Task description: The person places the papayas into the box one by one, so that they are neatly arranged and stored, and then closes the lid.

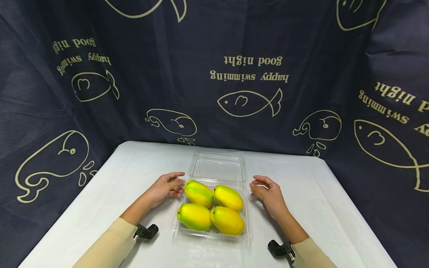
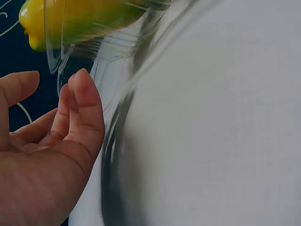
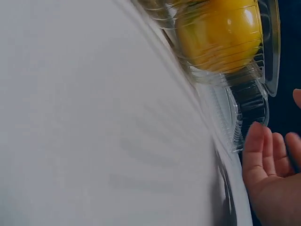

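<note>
A clear plastic clamshell box point(image 1: 249, 231) lies on the table with its lid point(image 1: 219, 165) folded back flat, away from me. Several yellow-green mangoes sit in its base in two rows: back left point(image 1: 198, 193), back right point(image 1: 228, 197), front left point(image 1: 194, 216) and front right point(image 1: 228, 220). My left hand point(image 1: 166, 189) is at the box's left side, fingers loosely bent and holding nothing, fingertips close to the back-left mango. On the other side, my right hand point(image 1: 269, 195) hovers just off the right edge with relaxed, empty fingers. Both wrist views show fingertips beside the box's hinge end.
A white cloth covers the table point(image 1: 301, 208). Behind it and at both sides hangs a dark blue curtain point(image 1: 207, 44) with fish and whale drawings. Small black wrist cameras, left point(image 1: 146, 232) and right point(image 1: 279, 248), sit at the beige sleeve cuffs.
</note>
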`<state>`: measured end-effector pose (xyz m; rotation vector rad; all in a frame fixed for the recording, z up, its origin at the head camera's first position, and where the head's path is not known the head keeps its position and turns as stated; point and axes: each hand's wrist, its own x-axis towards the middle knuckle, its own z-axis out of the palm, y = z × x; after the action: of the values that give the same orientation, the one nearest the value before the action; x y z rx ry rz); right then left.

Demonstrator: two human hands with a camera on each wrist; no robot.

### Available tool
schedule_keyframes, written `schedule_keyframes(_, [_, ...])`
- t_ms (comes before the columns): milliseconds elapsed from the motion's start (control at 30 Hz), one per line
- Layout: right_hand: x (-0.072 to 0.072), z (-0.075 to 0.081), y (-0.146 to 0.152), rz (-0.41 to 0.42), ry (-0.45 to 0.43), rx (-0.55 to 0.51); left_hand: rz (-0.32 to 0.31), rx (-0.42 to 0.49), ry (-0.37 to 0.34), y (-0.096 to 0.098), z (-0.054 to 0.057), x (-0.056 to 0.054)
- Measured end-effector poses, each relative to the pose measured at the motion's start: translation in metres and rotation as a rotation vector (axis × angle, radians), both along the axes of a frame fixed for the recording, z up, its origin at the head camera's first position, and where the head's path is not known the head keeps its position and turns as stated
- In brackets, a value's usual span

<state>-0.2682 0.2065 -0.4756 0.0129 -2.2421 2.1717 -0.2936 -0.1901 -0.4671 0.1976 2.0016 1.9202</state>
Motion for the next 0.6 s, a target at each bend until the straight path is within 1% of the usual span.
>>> schedule_keyframes(67, [-0.0013,-0.0011,0.0002,0.022,-0.061,-0.050,-0.011,0.015,-0.016,-0.0004,-0.0010,-0.0024])
schedule_keyframes(133, [-0.0018,-0.0014,0.0009,0.047,-0.112,-0.070,-0.021,0.034,-0.032,-0.0005,-0.0018,-0.0044])
schedule_keyframes(233, [-0.0013,-0.0008,0.0021,0.096,-0.168,-0.111,-0.042,0.064,-0.056,-0.0010,-0.0032,-0.0070])
schedule_keyframes(467, [-0.0010,0.0014,0.0033,0.210,-0.221,-0.189,-0.091,0.144,-0.104,-0.0027,-0.0059,-0.0103])
schedule_keyframes(600, [-0.0018,0.0016,0.0041,0.248,-0.231,-0.205,-0.110,0.170,-0.119,-0.0028,-0.0063,-0.0106])
